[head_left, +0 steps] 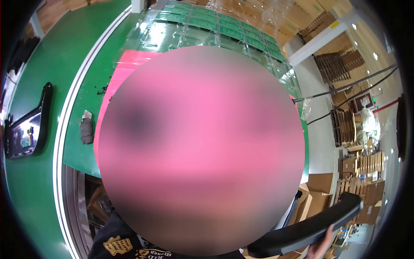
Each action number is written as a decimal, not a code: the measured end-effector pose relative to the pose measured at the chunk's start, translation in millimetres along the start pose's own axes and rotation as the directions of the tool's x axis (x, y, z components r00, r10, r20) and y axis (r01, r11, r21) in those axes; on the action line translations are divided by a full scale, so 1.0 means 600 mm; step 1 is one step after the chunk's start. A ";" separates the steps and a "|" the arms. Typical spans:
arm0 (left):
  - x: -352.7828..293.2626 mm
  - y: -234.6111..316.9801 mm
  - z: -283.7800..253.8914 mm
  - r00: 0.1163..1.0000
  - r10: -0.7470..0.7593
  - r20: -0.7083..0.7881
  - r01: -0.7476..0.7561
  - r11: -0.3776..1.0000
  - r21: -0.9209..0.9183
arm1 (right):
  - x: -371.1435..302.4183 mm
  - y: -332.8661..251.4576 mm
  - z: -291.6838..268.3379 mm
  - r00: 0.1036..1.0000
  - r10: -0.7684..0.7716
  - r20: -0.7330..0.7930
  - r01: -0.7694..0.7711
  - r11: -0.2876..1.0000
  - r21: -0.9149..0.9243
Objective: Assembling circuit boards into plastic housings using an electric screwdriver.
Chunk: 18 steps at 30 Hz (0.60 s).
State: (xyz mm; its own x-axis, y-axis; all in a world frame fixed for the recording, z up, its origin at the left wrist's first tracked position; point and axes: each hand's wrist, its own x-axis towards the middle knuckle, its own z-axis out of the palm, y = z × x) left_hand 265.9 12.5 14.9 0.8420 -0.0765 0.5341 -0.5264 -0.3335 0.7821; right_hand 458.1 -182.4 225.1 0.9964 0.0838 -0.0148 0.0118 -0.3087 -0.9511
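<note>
A: Biggest thing in view is the green workbench (39, 69), sweeping from top centre down the left side, with a pale curved edge strip (60, 129) running along it.

B: And on it?

A: A pink sheet (129, 58) lies on the bench. Only its upper-left corner shows; a large blurred disc covers the whole middle of the picture, so the rest of it cannot be made out.

B: Above the pink?

A: Clear plastic trays (172, 34), glossy, and behind them rows of green circuit boards (224, 26) set side by side toward the far edge of the bench.

B: What's over on the right?

A: Stacked cardboard boxes (362, 172) and flat cartons on the floor, well apart from the bench. Two black cables (345, 88) run across from the right toward the bench.

B: Lower right?

A: A black curved armrest (310, 231), padded, angled up to the right. A hand (321, 246) shows just beneath it, only partly in view at the lower edge, touching or just beside the underside. I cannot tell whose hand it is, nor whether its fingers are spread or closed.

B: Left side?

A: A black moulded frame (26, 125) lying on the green, near the far left. Closer to the pink sheet, a small dark grey roll (86, 130).

B: The person's own hands?

A: Neither one can be seen under the blur, so I cannot tell their state.
</note>
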 end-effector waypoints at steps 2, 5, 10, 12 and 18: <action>0.020 -0.006 0.034 0.998 0.024 -0.052 -0.022 0.999 0.049 | 0.043 -0.015 -0.035 0.999 -0.031 0.018 0.026 0.969 0.245; 0.042 0.019 0.044 0.979 -0.063 -0.191 0.008 0.962 -0.274 | 0.107 -0.032 -0.115 0.927 -0.272 0.257 0.169 0.917 0.361; -0.006 0.049 -0.037 0.732 -0.329 -0.597 0.040 0.895 -0.444 | 0.050 -0.043 0.062 0.763 -0.445 0.469 0.556 0.822 -0.124; -0.046 0.093 -0.123 0.608 -0.507 -0.611 0.116 0.818 -0.563 | 0.035 -0.047 0.101 0.156 -0.419 0.894 0.988 0.054 -0.146; -0.141 0.195 -0.256 0.373 -0.784 -0.496 0.565 0.616 -0.548 | 0.050 0.056 0.249 -0.468 -0.423 0.776 0.883 -0.254 0.394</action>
State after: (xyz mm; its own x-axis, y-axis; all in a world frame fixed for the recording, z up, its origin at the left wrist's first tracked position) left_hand 114.9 124.1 110.5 0.6681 0.6992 -0.2544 0.0867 0.2664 0.9600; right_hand 475.5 -48.9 146.8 -0.5366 0.8266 0.1699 0.8438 0.5259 0.1067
